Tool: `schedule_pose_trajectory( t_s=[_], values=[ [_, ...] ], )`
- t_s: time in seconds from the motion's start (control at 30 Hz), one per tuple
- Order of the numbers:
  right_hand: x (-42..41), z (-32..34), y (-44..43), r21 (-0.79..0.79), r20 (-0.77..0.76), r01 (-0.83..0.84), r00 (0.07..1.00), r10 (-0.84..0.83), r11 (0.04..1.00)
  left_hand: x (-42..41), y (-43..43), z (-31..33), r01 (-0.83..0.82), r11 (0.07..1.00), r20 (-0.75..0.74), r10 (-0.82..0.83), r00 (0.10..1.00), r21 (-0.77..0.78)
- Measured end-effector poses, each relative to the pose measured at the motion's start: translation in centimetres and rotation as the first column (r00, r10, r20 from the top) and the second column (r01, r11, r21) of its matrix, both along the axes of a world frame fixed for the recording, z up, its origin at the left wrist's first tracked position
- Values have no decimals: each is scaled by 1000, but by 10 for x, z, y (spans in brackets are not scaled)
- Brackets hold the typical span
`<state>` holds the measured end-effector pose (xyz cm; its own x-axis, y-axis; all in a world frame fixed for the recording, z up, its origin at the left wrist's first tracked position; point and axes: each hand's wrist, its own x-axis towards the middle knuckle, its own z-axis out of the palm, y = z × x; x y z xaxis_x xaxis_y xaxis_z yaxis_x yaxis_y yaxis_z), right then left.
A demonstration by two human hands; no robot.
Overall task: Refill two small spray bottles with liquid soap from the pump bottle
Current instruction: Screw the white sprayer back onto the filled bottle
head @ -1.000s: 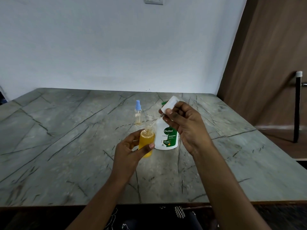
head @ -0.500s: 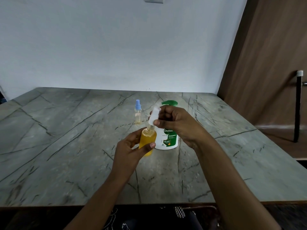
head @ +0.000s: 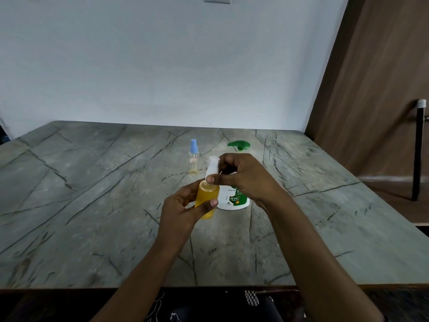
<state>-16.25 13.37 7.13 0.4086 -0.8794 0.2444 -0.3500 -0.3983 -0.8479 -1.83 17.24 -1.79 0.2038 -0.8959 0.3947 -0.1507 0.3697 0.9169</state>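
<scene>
My left hand [head: 183,212] grips a small spray bottle [head: 206,198] full of orange-yellow liquid, held just above the table. My right hand [head: 246,177] pinches the white spray cap [head: 212,167], which sits on the bottle's neck. Behind my hands stands the white and green pump bottle [head: 234,201], mostly hidden by my right hand. Its green pump head [head: 239,145] lies on the table farther back. A second small spray bottle [head: 194,159] with a blue cap stands upright at the back, with a little yellowish liquid at its bottom.
The grey marble-patterned table [head: 92,205] reaches to a white wall. A brown wooden panel [head: 371,89] rises on the right, with a black pole [head: 417,154] in front of it. The table's front edge runs just below my forearms.
My right hand has brought the white spray cap down and left from above the pump bottle onto the neck of the orange bottle. My left hand has kept the bottle nearly still.
</scene>
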Motion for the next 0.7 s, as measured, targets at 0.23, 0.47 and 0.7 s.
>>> schedule_pose_trajectory(
  t_s=[0.23,0.47,0.7],
  values=[
    [1,-5,2,-33,-15,102,995,-103,994,-3,0,3,24,1000,-34,-23,999,5],
    [-8,-6,-1,128,195,-182,968,155,975,-2,1,6,57,998,-75,-54,996,32],
    [8,-16,2,-9,92,75,993,-74,997,-1,1,6,54,998,-96,-50,994,40]
  ],
)
